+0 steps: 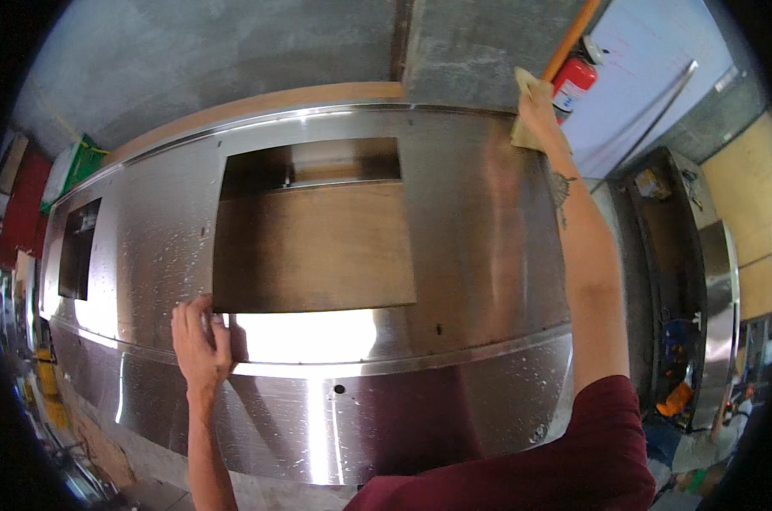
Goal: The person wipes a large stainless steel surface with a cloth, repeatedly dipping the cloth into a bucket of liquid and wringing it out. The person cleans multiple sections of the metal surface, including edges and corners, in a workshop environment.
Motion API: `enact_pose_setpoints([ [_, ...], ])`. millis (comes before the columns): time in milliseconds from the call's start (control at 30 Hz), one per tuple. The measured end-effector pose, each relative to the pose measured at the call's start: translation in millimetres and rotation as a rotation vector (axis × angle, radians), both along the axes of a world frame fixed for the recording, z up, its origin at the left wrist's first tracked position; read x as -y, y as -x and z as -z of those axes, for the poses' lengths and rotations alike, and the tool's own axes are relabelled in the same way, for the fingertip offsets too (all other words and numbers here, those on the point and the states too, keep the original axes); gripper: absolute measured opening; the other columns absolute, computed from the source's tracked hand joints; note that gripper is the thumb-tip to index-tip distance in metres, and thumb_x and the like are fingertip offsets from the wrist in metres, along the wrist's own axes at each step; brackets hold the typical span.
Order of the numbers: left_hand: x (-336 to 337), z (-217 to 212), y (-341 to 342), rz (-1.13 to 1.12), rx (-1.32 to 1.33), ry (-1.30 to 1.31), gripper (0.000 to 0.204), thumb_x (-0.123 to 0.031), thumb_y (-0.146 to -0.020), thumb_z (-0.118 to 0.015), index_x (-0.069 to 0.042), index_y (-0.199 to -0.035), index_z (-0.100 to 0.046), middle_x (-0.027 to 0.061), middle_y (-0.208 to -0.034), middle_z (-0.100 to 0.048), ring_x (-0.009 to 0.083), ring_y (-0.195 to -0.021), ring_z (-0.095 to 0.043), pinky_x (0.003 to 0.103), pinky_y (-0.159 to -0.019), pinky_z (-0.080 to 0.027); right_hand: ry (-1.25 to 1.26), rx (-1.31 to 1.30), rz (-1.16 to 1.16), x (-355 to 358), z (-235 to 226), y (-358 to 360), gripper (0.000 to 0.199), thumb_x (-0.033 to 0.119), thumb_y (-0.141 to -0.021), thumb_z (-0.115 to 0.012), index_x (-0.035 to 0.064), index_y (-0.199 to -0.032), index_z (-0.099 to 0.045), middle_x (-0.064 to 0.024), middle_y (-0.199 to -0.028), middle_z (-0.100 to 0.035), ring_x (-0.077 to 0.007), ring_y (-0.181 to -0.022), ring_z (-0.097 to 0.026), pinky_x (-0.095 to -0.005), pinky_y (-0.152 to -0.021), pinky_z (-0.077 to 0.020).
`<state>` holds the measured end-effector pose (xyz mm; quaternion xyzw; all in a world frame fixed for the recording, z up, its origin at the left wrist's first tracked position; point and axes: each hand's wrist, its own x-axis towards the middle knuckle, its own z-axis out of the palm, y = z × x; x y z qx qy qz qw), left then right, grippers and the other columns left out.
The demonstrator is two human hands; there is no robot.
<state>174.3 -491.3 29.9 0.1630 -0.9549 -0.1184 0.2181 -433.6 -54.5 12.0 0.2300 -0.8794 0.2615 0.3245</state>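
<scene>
A long stainless steel countertop point(480, 281) with a large rectangular cut-out spans the view before me. My left hand point(200, 345) rests on the steel at the near left corner of that opening, its thumb apart from the bent fingers. It holds nothing that I can see. At the far right corner, my outstretched right hand point(537, 111) grips a yellowish cloth point(524, 136) against the counter's edge. Part of the cloth is hidden under the hand. Through the opening shows a brown wooden board point(318, 247). Small droplets or specks dot the steel left of the cut-out.
A smaller cut-out point(80, 249) lies at the counter's left end. Behind the far right corner stand a red fire extinguisher point(573, 81) and an orange pole point(571, 41). A grey wall point(233, 51) runs along the back. Cluttered dark shelving point(667, 230) stands to the right.
</scene>
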Motion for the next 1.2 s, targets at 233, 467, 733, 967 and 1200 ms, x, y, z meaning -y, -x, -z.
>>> enact_pose_setpoints([
  [233, 1.0, 4.0, -0.9, -0.038, 0.007, -0.055, 0.035, -0.010, -0.093, -0.064, 0.000, -0.126, -0.065, 0.0173, -0.111, -0.064, 0.0351, -0.101, -0.062, 0.045, -0.092, -0.049, -0.279, 0.007, -0.045, 138.8, 54.4, -43.9, 0.041, 0.032, -0.099, -0.057, 0.0045, -0.123, -0.075, -0.0202, -0.130, -0.073, -0.0409, -0.124, -0.067, -0.0532, -0.107, -0.0504],
  [467, 5.7, 4.0, -2.9, -0.017, 0.000, -0.049, 0.039, -0.012, -0.094, -0.064, 0.000, -0.131, -0.063, 0.0190, -0.118, -0.065, 0.0365, -0.107, -0.062, 0.047, -0.095, -0.049, -0.295, 0.071, -0.381, 390.2, 25.4, -164.3, 0.046, 0.024, -0.097, -0.054, -0.0005, -0.132, -0.070, -0.0268, -0.141, -0.067, -0.0460, -0.134, -0.060, -0.0537, -0.115, -0.0451],
  [733, 1.3, -1.6, -5.0, 0.005, 0.024, -0.007, 0.043, -0.015, -0.095, -0.061, 0.002, -0.134, -0.059, 0.0204, -0.116, -0.061, 0.0386, -0.110, -0.058, 0.050, -0.100, -0.045, 0.504, 0.758, -0.721, 328.3, -21.7, -141.0, 0.043, 0.032, -0.111, -0.051, 0.0081, -0.144, -0.065, -0.0136, -0.134, -0.069, -0.0241, -0.122, -0.062, -0.0397, -0.108, -0.0488],
  [967, -3.5, -8.7, -3.9, 0.001, 0.004, -0.011, 0.043, -0.018, -0.094, -0.064, 0.002, -0.132, -0.061, 0.0214, -0.121, -0.063, 0.0399, -0.110, -0.059, 0.051, -0.101, -0.045, -0.068, 0.022, -0.483, 130.8, -50.2, -142.6, 0.039, 0.020, -0.106, -0.054, 0.0060, -0.141, -0.064, -0.0219, -0.144, -0.062, -0.0409, -0.135, -0.059, -0.0483, -0.111, -0.0501],
  [1200, 1.4, -3.6, -4.6, 0.022, -0.059, -0.017, 0.047, -0.022, -0.092, -0.069, 0.001, -0.132, -0.063, 0.0207, -0.122, -0.065, 0.0377, -0.113, -0.059, 0.049, -0.101, -0.046, -0.348, 0.028, -0.213, 211.1, 20.2, -160.2, 0.040, 0.024, -0.104, -0.053, 0.0014, -0.135, -0.066, -0.0243, -0.141, -0.061, -0.0499, -0.126, -0.059, -0.0537, -0.109, -0.0504],
])
